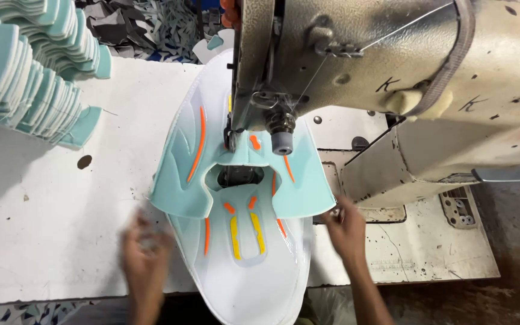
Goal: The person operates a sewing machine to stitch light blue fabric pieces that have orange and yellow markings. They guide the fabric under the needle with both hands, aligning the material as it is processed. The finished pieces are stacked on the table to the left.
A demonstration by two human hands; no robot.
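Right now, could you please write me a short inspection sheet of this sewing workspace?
Surface: white table, stained, with a dark spot.
Job's things: mint shoe upper piece with orange strips lies under the sewing machine head, over a white piece with yellow strips.
Clutter: stacks of mint cut pieces at far left; fabric scraps behind.
Hands: left hand blurred, at the white piece's left edge; right hand at the mint piece's right corner.
Cables: nothing seen; one thread across the machine.
Surroundings: worn floor at right.
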